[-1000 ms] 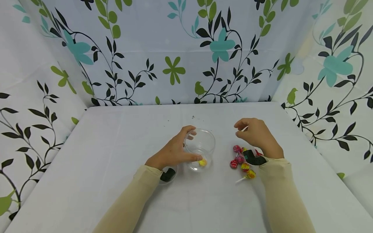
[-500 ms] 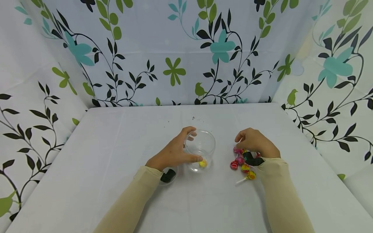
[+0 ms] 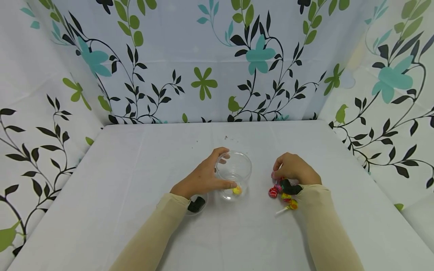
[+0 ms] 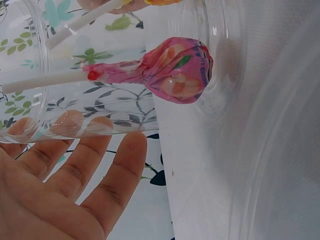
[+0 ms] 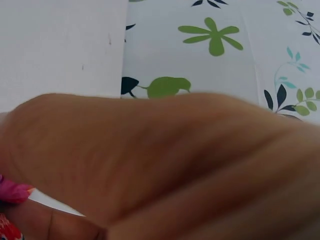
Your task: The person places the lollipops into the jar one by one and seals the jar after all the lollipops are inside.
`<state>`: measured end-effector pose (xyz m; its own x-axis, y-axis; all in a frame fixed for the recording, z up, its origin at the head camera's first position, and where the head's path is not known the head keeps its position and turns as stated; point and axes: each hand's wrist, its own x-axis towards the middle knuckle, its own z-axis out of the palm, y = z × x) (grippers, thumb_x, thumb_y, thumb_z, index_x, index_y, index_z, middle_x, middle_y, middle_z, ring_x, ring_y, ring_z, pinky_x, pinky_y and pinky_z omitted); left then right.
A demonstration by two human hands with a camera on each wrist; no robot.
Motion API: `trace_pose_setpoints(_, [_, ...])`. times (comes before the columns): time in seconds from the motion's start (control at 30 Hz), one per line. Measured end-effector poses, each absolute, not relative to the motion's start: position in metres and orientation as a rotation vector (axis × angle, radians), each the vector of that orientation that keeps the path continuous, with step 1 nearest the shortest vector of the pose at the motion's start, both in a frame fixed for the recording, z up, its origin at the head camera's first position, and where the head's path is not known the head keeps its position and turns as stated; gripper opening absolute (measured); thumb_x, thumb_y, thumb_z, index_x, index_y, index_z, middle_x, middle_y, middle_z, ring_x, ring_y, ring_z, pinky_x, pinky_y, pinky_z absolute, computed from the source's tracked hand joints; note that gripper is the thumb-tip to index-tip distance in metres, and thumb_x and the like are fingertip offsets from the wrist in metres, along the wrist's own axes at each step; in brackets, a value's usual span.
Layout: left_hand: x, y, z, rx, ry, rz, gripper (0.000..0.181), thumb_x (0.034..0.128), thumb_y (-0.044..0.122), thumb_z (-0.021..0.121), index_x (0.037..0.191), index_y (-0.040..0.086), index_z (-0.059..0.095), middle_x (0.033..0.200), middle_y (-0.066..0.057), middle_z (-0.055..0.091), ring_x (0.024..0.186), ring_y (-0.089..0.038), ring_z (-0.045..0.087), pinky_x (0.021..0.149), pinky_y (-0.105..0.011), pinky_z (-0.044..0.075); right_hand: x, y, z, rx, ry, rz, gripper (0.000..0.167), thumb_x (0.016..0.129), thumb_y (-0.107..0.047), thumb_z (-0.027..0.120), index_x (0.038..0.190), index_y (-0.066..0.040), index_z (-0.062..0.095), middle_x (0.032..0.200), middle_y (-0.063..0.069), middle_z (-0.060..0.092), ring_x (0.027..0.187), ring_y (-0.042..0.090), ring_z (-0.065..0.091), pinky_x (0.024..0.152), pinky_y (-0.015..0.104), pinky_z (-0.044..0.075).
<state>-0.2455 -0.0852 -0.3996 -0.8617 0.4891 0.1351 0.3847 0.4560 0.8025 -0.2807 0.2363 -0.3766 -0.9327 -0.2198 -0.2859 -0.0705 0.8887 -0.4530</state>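
My left hand [image 3: 203,177] holds a clear plastic jar [image 3: 239,165] upright on the table, its thumb across the near side. Inside, the left wrist view shows a pink-wrapped lollipop [image 4: 180,72] and the stick of another; a yellow lollipop [image 3: 236,190] shows near the bottom in the head view. To the right, my right hand [image 3: 295,167] reaches down into a small pile of lollipops and pinches a pink lollipop [image 5: 12,191], mostly covered by the fingers. Beside it lie a red lollipop [image 3: 272,192] and a yellow-orange lollipop [image 3: 292,204] with its stick toward the left.
Under my left wrist sits a clear round lid or dish [image 3: 194,213], partly covered by a black wrist device [image 3: 196,204]. The white table [image 3: 135,165] runs back to a patterned curtain [image 3: 162,56], which also hangs at both sides.
My right hand has come down and toward me onto the pile, its fingers closing on a pink lollipop. The left hand and jar stay in place.
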Motion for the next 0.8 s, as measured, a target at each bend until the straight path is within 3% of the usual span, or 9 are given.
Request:
trace_pose_setpoints(0.13, [-0.245,-0.085,-0.400,0.782,2.580,1.381,0.099,0.0784,0.048,0.091,0.155,0.033,0.031,0.150,0.009,0.050,0.139,-0.021,0.050,0.103,-0.046,0.048,-0.281,0.235,-0.378,-0.204,2.731,-0.640,0.014,0.084,-0.019,0.082,0.094,-0.012,0.077,0.106,0.011,0.069,0.098,0.030,0.058,0.078,0.041,0.051])
trace_pose_setpoints(0.37, [-0.245,-0.084,-0.398,0.781,2.576,1.380,0.099,0.0785,0.046,0.091,0.155,0.033,0.030,0.151,0.008,0.050,0.140,-0.024,0.050,0.104,-0.048,0.048,-0.283,0.234,-0.378,-0.251,2.778,-0.719,0.014,0.091,-0.022,0.075,0.099,-0.010,0.076,0.089,0.006,0.069,0.086,0.025,0.059,0.069,0.034,0.049])
trace_pose_setpoints(0.57, [-0.245,-0.084,-0.398,0.778,2.574,1.378,0.098,0.0790,0.045,0.091,0.155,0.033,0.030,0.150,0.008,0.050,0.140,-0.024,0.050,0.104,-0.048,0.049,-0.283,0.231,-0.374,-0.324,2.825,-0.896,0.020,0.091,-0.019,0.074,0.105,-0.005,0.075,0.091,0.009,0.070,0.081,0.024,0.062,0.069,0.032,0.052])
trace_pose_setpoints(0.8, [-0.245,-0.084,-0.398,0.770,2.572,1.378,0.098,0.0793,0.044,0.091,0.155,0.033,0.030,0.150,0.008,0.049,0.140,-0.022,0.050,0.104,-0.048,0.049,-0.278,0.225,-0.364,-0.344,2.850,-1.053,0.018,0.092,-0.019,0.073,0.106,-0.008,0.075,0.097,0.008,0.070,0.082,0.023,0.064,0.069,0.033,0.052])
